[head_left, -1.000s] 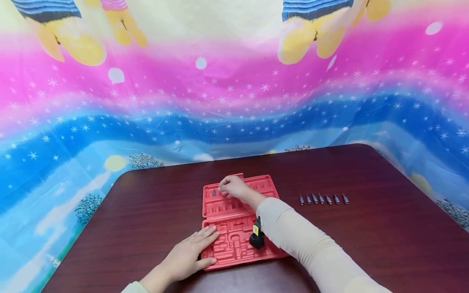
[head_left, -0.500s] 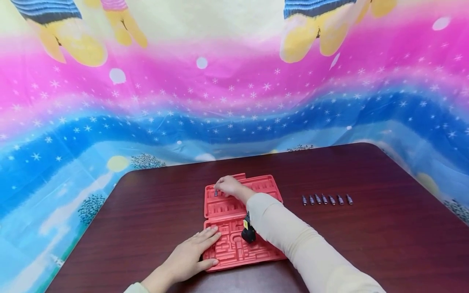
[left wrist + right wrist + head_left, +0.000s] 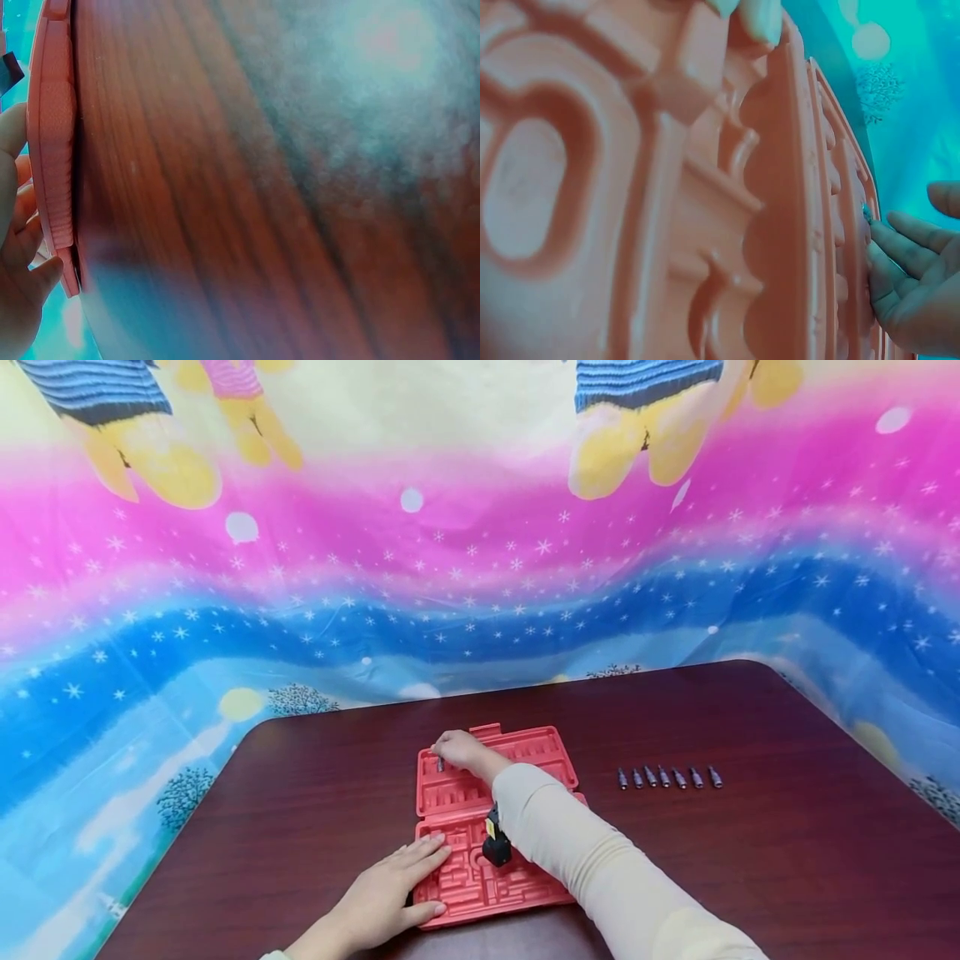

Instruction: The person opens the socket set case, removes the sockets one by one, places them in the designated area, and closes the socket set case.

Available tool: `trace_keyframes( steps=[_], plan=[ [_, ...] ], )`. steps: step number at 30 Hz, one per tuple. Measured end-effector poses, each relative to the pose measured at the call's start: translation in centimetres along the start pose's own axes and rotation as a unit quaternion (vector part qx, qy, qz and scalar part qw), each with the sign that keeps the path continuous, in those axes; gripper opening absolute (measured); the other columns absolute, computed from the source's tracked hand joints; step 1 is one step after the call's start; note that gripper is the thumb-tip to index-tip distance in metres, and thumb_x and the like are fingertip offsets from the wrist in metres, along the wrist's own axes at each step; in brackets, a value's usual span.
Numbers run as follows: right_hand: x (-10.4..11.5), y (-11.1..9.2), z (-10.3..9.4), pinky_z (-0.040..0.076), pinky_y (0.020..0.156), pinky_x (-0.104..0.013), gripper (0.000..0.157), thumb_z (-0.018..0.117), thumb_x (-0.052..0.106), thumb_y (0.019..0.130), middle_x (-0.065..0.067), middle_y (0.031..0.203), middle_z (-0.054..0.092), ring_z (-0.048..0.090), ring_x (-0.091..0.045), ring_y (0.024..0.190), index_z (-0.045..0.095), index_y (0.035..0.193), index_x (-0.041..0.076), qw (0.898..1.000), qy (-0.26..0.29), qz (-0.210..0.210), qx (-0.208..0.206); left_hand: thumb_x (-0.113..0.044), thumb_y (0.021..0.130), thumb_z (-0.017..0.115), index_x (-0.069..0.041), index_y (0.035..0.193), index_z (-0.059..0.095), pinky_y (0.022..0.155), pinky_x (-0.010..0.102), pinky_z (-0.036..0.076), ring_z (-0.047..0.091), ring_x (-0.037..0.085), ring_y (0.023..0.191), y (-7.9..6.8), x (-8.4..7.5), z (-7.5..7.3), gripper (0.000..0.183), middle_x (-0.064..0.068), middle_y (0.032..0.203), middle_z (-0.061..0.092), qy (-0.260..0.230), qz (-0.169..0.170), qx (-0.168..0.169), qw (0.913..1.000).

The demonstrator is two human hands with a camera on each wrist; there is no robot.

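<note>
A red moulded tool case [image 3: 468,912] lies unfolded on the table, its lid half [image 3: 555,770] farther away. My left hand [image 3: 386,889] rests on the case's left edge with extended fingers. In the left wrist view, its thumb [image 3: 46,276] lies against the case's side. My right hand [image 3: 463,753] reaches over the lid's far left part. Its fingertips are at a small dark metal piece [image 3: 440,765], apparently a driver bit, which sits in the lid. In the right wrist view, the fingers [image 3: 900,247] meet the bit's shiny end [image 3: 866,213]; whether they pinch it is unclear.
Several similar dark bits [image 3: 664,777] stand in a row on the brown table [image 3: 750,852], right of the case. A black wrist camera [image 3: 497,843] hangs under the right cuff, over the case's near half. A patterned cloth [image 3: 450,552] hangs behind the table.
My right hand has shifted left across the lid, to the bit there. That bit keeps its place in the lid. The left hand has not moved. The head view has tilted slightly.
</note>
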State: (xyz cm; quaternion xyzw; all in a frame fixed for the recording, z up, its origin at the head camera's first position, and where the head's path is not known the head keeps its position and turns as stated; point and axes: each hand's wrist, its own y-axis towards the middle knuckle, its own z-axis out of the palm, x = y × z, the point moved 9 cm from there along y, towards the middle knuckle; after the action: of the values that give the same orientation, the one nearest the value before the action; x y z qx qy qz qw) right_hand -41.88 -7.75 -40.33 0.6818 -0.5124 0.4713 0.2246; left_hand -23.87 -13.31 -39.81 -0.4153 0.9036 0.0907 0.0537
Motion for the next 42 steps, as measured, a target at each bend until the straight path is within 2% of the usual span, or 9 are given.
trace_keyframes(
  steps=[4, 9, 12, 17, 21, 27, 33, 37, 42],
  plan=[
    [-0.3, 0.2, -0.4, 0.039, 0.059, -0.028, 0.019, 0.042, 0.008, 0.089, -0.01, 0.086, 0.052, 0.045, -0.019, 0.071, 0.056, 0.099, -0.002, 0.998, 0.062, 0.011, -0.032, -0.047, 0.079, 0.054, -0.011, 0.126, 0.047, 0.092, 0.039, 0.034, 0.038, 0.02, 0.117, 0.1, -0.1, -0.1, 0.059, 0.005, 0.13, 0.041, 0.003, 0.006, -0.007, 1.0],
    [-0.4, 0.5, -0.7, 0.043, 0.059, -0.027, 0.015, 0.046, 0.003, 0.086, -0.009, 0.086, 0.055, 0.051, -0.018, 0.071, 0.058, 0.092, -0.002, 0.993, 0.094, 0.014, -0.066, -0.046, 0.079, 0.054, -0.011, 0.125, 0.047, 0.092, 0.039, 0.034, 0.038, 0.02, 0.117, 0.1, -0.2, -0.1, 0.059, 0.005, 0.129, 0.042, 0.006, 0.016, -0.017, 0.9997],
    [-0.4, 0.4, -0.9, 0.043, 0.057, -0.026, 0.011, 0.052, 0.002, 0.082, -0.008, 0.08, 0.057, 0.051, -0.016, 0.066, 0.061, 0.087, -0.002, 0.993, 0.077, 0.02, -0.084, -0.047, 0.079, 0.054, -0.011, 0.125, 0.047, 0.091, 0.039, 0.034, 0.038, 0.02, 0.118, 0.1, -0.2, -0.1, 0.059, 0.005, 0.129, 0.042, 0.008, 0.016, -0.017, 0.9997],
    [-0.3, 0.2, -0.9, 0.037, 0.049, -0.023, 0.009, 0.059, 0.005, 0.077, -0.005, 0.066, 0.058, 0.042, -0.012, 0.053, 0.065, 0.074, -0.001, 0.994, -0.002, 0.028, -0.103, -0.049, 0.08, 0.052, -0.012, 0.126, 0.047, 0.091, 0.038, 0.034, 0.038, 0.02, 0.117, -0.1, -0.1, -0.2, 0.059, 0.004, 0.129, 0.042, 0.011, 0.012, -0.018, 0.9997],
    [-0.5, -0.1, -0.9, 0.036, 0.049, -0.023, 0.008, 0.059, 0.005, 0.077, -0.002, 0.065, 0.057, 0.044, -0.012, 0.054, 0.064, 0.071, 0.002, 0.993, -0.008, 0.028, -0.111, -0.049, 0.08, 0.051, -0.012, 0.126, 0.046, 0.091, 0.038, 0.035, 0.039, 0.019, 0.117, -0.1, -0.2, -0.2, 0.059, 0.004, 0.129, 0.042, 0.014, 0.014, -0.014, 0.9997],
    [-0.4, -0.2, -0.7, 0.039, 0.051, -0.024, 0.009, 0.054, 0.001, 0.081, -0.007, 0.073, 0.06, 0.053, -0.018, 0.06, 0.059, 0.074, 0.0, 0.992, 0.066, 0.0, -0.106, -0.049, 0.08, 0.05, -0.013, 0.126, 0.046, 0.091, 0.038, 0.034, 0.038, 0.019, 0.117, 0.0, -0.2, -0.2, 0.059, 0.004, 0.13, 0.041, 0.016, 0.009, -0.006, 0.9998],
    [-0.5, -0.5, -1.2, 0.047, 0.06, -0.03, 0.004, 0.053, -0.002, 0.082, -0.015, 0.079, 0.06, 0.058, -0.027, 0.073, 0.057, 0.082, -0.004, 0.979, 0.18, -0.007, -0.1, -0.05, 0.081, 0.049, -0.013, 0.127, 0.045, 0.092, 0.038, 0.033, 0.037, 0.019, 0.118, -0.1, -0.1, -0.1, 0.059, 0.004, 0.13, 0.041, 0.013, 0.005, 0.0, 0.9999],
    [-0.8, -0.9, -1.9, 0.048, 0.063, -0.033, 0.005, 0.054, 0.002, 0.083, -0.015, 0.078, 0.061, 0.06, -0.027, 0.075, 0.057, 0.084, -0.002, 0.975, 0.196, 0.008, -0.103, -0.051, 0.082, 0.047, -0.014, 0.128, 0.043, 0.093, 0.038, 0.032, 0.036, 0.02, 0.119, 0.0, 0.0, 0.1, 0.06, 0.004, 0.131, 0.04, 0.004, -0.001, 0.015, 0.9999],
    [-0.4, -1.6, -2.8, 0.049, 0.066, -0.036, 0.005, 0.055, 0.002, 0.082, -0.016, 0.078, 0.061, 0.06, -0.03, 0.075, 0.056, 0.084, -0.002, 0.972, 0.209, 0.005, -0.104, -0.05, 0.082, 0.047, -0.014, 0.13, 0.041, 0.095, 0.039, 0.029, 0.033, 0.02, 0.121, -0.1, 0.2, 0.4, 0.06, 0.004, 0.133, 0.037, -0.005, -0.008, 0.03, 0.9995]
  ],
)
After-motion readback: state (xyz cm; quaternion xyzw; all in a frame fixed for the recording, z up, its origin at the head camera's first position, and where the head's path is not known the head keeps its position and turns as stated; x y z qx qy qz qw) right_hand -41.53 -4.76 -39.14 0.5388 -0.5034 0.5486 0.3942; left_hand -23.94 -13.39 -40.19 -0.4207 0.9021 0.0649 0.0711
